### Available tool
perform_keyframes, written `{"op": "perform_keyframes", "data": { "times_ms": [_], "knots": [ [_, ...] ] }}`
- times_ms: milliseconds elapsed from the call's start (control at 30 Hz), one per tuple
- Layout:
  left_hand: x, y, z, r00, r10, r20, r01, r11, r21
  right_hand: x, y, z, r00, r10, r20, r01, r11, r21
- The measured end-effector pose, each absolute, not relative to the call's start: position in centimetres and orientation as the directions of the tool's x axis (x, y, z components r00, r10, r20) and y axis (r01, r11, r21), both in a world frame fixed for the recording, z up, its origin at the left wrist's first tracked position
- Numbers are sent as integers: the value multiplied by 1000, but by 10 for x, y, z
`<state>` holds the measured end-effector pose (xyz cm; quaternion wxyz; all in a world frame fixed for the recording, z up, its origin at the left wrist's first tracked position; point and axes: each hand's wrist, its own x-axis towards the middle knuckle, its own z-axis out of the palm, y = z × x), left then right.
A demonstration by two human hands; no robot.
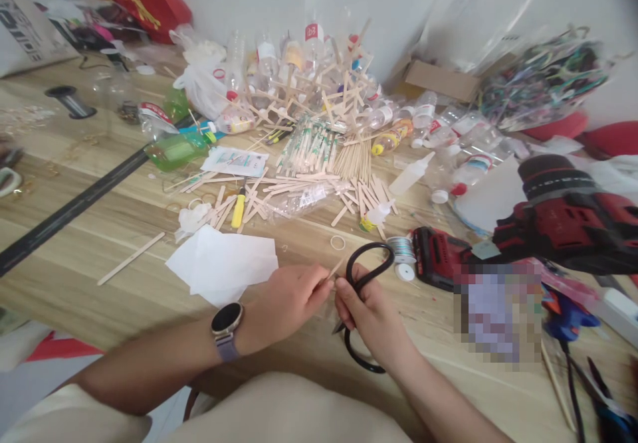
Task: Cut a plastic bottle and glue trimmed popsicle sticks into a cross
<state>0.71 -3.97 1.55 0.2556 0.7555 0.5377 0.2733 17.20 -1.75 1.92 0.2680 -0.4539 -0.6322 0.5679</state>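
My left hand (299, 291), with a watch (227, 319) on its wrist, is closed in a pinch on a thin wooden stick (337, 267) whose end sticks up past the fingers. Close beside it, my right hand (366, 310) is wrapped round a pair of black-handled scissors (371, 252). One handle loop stands above the hand and the other below it. A dark blade tip shows under the fingers, pointing down and left. The fingertips of both hands nearly meet, and whether the scissors touch the stick is hidden. White paper sheets (224, 264) lie left of my left hand.
Flat wooden sticks (369, 197), a yellow screwdriver (239, 209) and a glue bottle (411, 174) lie beyond my hands. Plastic bottles (423, 114) pile up at the back. A red drill (563, 230), a wire spool (401, 249) and a blue glue gun (568, 320) are at right.
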Motion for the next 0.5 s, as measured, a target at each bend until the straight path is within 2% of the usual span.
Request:
{"op": "perform_keyframes", "data": {
  "times_ms": [67, 133, 167, 233, 267, 300, 333, 367, 500],
  "knots": [
    [7, -40, 18, 243, 968, 56, 603, -196, 773, 174, -16, 18, -417, 902, -109, 291, 19, -956],
    [7, -40, 21, 239, 971, -1, 553, -135, 822, 178, -15, 15, -404, 910, 96, 416, 276, -866],
    [7, -40, 22, 235, 972, -19, 540, -114, 834, 180, -14, 14, -424, 872, 242, 494, 447, -746],
    [7, -37, 22, 204, 978, -49, 516, -65, 854, 185, -14, 13, -527, 696, 488, 598, 712, -369],
    [6, -35, 21, 182, 981, -66, 499, -34, 866, 188, -14, 14, -584, 602, 545, 613, 767, -189],
    [6, -33, 21, 160, 984, -83, 476, -3, 880, 189, -15, 15, -622, 537, 570, 619, 783, -62],
    [5, -32, 22, 145, 985, -96, 448, 21, 894, 191, -15, 16, -640, 507, 577, 624, 781, 6],
    [5, -31, 23, 145, 984, -109, 412, 40, 910, 191, -15, 18, -640, 502, 582, 628, 778, 21],
    [7, -34, 29, 229, 959, -166, 247, 108, 963, 192, -13, 26, -600, 548, 583, 629, 774, -80]
  ]
}}
